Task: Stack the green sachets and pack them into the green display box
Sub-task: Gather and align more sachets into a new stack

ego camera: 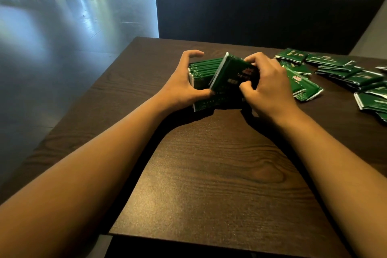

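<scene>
A green display box [204, 105] sits on the dark wooden table [219, 174], with a row of green sachets [206, 67] standing on edge inside it. My left hand [184, 84] curls round the box's left end, thumb at its near corner. A small stack of green sachets [232, 73] is tilted over the box's right part, and my right hand [266, 88] grips it from the right side. The box's right end is hidden behind that hand.
Several loose green sachets [343, 71] lie scattered on the table to the right, reaching its right edge. A dark bench back [261, 6] stands behind the table. Shiny floor [62, 27] lies off the table's left edge.
</scene>
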`<action>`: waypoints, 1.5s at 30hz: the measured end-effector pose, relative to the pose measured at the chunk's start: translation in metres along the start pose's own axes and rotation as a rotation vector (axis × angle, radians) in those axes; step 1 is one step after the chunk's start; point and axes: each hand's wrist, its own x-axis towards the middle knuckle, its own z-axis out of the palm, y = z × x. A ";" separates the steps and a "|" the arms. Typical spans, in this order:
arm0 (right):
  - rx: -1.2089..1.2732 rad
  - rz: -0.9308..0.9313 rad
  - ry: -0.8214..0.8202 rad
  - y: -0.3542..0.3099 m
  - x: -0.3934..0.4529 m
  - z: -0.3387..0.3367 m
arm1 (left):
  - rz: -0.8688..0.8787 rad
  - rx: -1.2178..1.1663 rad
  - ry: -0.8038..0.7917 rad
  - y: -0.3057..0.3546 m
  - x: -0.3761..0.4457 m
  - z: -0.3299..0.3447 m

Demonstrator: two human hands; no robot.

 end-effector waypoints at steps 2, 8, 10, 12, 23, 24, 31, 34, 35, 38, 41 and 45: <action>-0.059 -0.027 0.016 0.002 0.002 -0.001 | -0.002 -0.003 -0.039 0.001 -0.001 -0.001; -0.073 -0.075 0.013 0.002 0.003 -0.002 | -0.019 -0.017 -0.052 0.004 -0.001 0.001; -0.030 -0.105 -0.035 -0.001 0.002 0.000 | -0.011 -0.014 -0.041 0.004 -0.001 0.001; 0.035 -0.089 -0.065 -0.006 0.001 0.003 | 0.013 -0.003 -0.037 0.003 -0.002 0.001; 0.243 0.067 -0.357 -0.008 -0.006 0.012 | 0.037 0.019 -0.032 0.000 -0.002 0.002; 0.237 0.063 -0.356 -0.009 -0.006 0.012 | 0.042 0.026 -0.028 0.000 -0.001 0.002; 0.221 0.094 -0.284 -0.002 -0.004 0.014 | 0.089 0.081 0.046 -0.004 -0.001 0.003; 0.217 0.198 -0.189 0.000 0.000 0.009 | 0.083 0.086 0.119 -0.002 -0.001 0.002; 0.195 0.222 -0.186 0.003 0.001 0.008 | 0.073 0.081 0.142 -0.001 -0.002 0.001; -0.013 0.272 -0.346 0.016 0.001 0.010 | 0.043 0.063 0.176 -0.001 -0.002 0.000; -0.220 0.309 -0.586 0.021 -0.002 0.012 | 0.027 0.077 0.176 -0.001 -0.001 0.001; -0.224 0.309 -0.542 0.016 -0.001 0.007 | 0.009 0.080 0.182 -0.001 -0.001 0.001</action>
